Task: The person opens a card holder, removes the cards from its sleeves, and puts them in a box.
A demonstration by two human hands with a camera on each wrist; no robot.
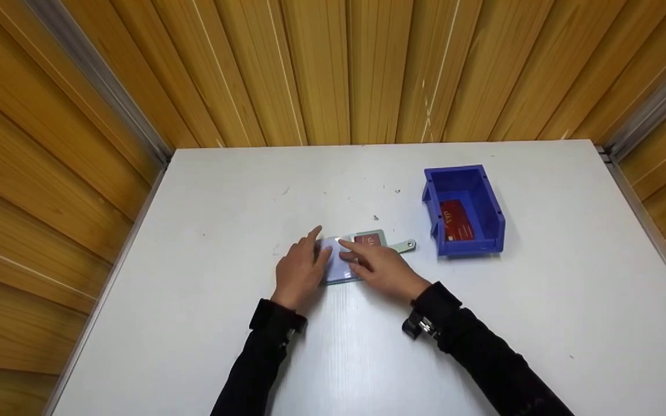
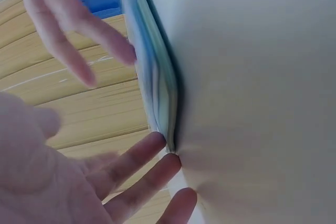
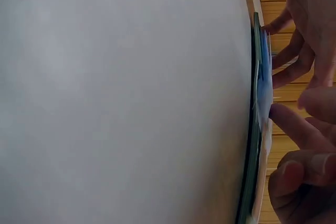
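Observation:
A pale green card holder (image 1: 341,276) lies unfolded on the white table, with clear plastic sleeves (image 1: 337,263) on its left part. A red card (image 1: 367,238) shows at its right part, beside a strap with a snap (image 1: 407,246). My left hand (image 1: 301,268) lies at the holder's left edge; in the left wrist view, fingertips (image 2: 170,163) of it rest by the holder's corner and on the table. My right hand (image 1: 388,268) is over the middle of the holder. Its extended index finger (image 3: 294,124) touches the sleeves, while other fingers bend loosely.
A blue plastic bin (image 1: 466,248) stands to the right of the holder, with a red card (image 1: 455,222) marked VIP inside. Wood-patterned walls (image 1: 321,69) border the table (image 1: 223,202) at the back and sides.

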